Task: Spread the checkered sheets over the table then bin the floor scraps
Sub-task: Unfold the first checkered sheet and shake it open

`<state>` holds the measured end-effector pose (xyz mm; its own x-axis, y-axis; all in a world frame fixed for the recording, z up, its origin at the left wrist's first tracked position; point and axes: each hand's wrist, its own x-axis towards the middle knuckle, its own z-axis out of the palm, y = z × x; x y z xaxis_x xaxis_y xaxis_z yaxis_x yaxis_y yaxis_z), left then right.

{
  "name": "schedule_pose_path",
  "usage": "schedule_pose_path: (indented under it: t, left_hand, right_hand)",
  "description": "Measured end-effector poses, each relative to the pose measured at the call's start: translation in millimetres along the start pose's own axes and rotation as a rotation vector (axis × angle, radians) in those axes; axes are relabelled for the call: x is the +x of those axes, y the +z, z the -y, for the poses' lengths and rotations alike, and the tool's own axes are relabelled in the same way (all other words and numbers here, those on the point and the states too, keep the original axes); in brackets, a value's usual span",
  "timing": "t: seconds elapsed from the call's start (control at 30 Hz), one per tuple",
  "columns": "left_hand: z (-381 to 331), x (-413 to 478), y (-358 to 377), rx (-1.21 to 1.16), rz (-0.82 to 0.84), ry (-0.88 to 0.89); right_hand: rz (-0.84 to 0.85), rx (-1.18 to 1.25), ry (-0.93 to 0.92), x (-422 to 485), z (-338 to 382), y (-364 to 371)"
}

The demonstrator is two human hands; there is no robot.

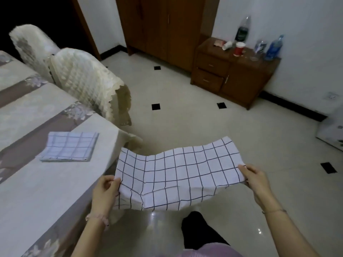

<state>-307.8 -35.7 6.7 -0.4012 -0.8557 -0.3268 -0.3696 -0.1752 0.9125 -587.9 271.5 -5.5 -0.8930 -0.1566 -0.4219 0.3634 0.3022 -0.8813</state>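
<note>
A white checkered sheet (178,173) with dark grid lines hangs stretched in the air in front of me, over the floor beside the table. My left hand (104,193) pinches its near left corner and my right hand (257,180) pinches its near right corner. The sheet is still partly folded, with a flap doubled under at the bottom. A second checkered sheet (69,146), pale blue and folded into a square, lies on the table (33,191) at the left. The table wears a beige and grey floral cloth. No floor scraps show.
Two chairs with cream quilted covers (83,80) stand along the table's far side. A wooden nightstand (233,75) with bottles and a red cup sits by the right wall, beside a wardrobe (163,28). A white box (332,132) is at the right edge. Tiled floor spreads between.
</note>
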Motion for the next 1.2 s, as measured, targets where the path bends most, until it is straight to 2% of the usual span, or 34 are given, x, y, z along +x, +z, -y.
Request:
schedule_pose_path:
  t: [0.13, 0.27, 0.5, 0.63, 0.87, 1.0, 1.2]
  left_hand:
    - [-8, 29, 69, 0.012, -0.004, -0.066]
    - [-45, 70, 127, 0.028, 0.001, -0.058]
    - [-132, 181, 191, -0.011, -0.083, 0.077]
    - [-157, 263, 220, -0.082, -0.111, 0.078]
    - [-192, 388, 252, -0.120, -0.187, -0.041]
    - [-240, 462, 242, -0.107, -0.273, -0.002]
    - [-300, 574, 201, -0.179, -0.430, 0.055]
  right_hand:
    - [-0.008, -0.056, 0.069, 63, 0, -29]
    - [0.000, -0.090, 0.050, 128, 37, -38]
    - [-0.018, -0.041, -0.026, 247, 136, 1]
    - [0.007, -0.022, -0.063, 322, 183, 45]
    - [0.101, -0.137, -0.046, 436, 260, 146]
    - [0.192, -0.176, -0.078, 498, 327, 218]
    - [0.322, -0.219, -0.244, 585, 431, 349]
